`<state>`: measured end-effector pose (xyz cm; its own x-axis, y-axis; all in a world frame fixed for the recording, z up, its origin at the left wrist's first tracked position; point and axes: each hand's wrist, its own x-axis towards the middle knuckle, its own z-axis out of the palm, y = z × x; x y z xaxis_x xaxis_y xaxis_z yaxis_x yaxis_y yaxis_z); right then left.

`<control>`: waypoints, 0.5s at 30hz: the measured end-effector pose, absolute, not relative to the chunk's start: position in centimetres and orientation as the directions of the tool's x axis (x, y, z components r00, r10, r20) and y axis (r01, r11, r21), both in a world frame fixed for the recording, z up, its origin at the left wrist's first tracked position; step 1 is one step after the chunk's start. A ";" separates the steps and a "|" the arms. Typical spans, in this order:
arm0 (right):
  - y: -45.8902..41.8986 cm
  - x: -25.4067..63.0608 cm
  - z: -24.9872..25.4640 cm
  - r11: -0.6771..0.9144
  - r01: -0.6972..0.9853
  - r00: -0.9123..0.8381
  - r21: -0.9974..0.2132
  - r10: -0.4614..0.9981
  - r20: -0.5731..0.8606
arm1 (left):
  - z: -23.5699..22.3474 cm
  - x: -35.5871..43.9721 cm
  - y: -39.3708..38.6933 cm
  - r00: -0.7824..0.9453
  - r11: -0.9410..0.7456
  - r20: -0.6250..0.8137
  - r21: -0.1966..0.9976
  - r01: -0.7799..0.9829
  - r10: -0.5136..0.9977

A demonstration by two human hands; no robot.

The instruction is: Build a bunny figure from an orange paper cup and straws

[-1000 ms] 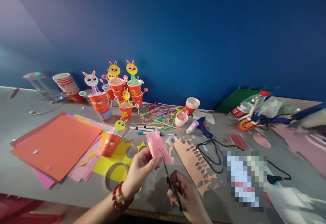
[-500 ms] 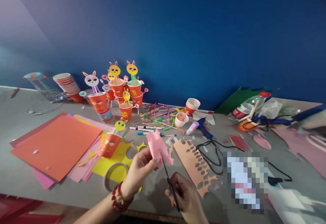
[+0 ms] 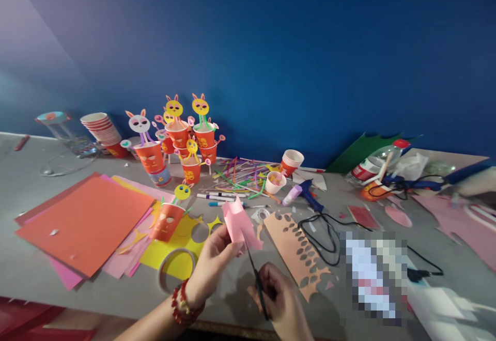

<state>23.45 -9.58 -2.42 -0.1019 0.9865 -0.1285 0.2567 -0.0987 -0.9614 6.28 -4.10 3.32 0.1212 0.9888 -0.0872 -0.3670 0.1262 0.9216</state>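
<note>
Scissors (image 3: pixel 257 278) gripped in my right hand (image 3: pixel 283 294) could nip my left hand (image 3: pixel 211 261), clamped on the pink paper (image 3: pixel 237 222) above the table (image 3: pixel 228 307), because its thumb (image 3: pixel 229 252) sits just beside the blades (image 3: pixel 250 257).

- what is the pink piece (image 3: pixel 235 221) made of?
- thin paper, by the look of it: matt and smooth-faced, with a ragged edge.
- and the scissors (image 3: pixel 259 281)?
- dark handles that look like plastic, with slim blades that look like metal.
- the beaded bracelet (image 3: pixel 178 310) shines, doesn't it?
- yes, glossy round beads. the counter (image 3: pixel 116 294) is duller, a smooth matt grey.
- the orange sheet (image 3: pixel 93 222)?
- flat matt paper or card. the cup stack (image 3: pixel 101 126) looks like smooth paper too.
- anything clear?
- the bottle (image 3: pixel 377 160), glossy see-through plastic. the glue gun (image 3: pixel 312 196) looks like hard blue plastic.
- and the wall (image 3: pixel 271 46)?
- smooth, with a soft sheen.
</note>
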 end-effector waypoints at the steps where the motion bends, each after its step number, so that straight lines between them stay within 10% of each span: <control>1: -9.6 23.4 -2.2 -0.090 0.267 -0.095 -0.960 0.988 -0.119 | 3.4 6.4 -4.2 0.113 0.115 -0.078 0.918 -0.380 0.991; 15: -9.3 22.4 -1.5 -0.045 0.327 -0.015 -0.944 0.998 -0.053 | 3.5 9.6 -4.6 0.068 0.184 -0.175 0.835 -0.519 0.982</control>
<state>22.44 -9.34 -1.46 -0.0154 0.9985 -0.0528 0.3274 -0.0449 -0.9438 9.57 -4.58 3.46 0.0675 0.9822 -0.1750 -0.5192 0.1844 0.8345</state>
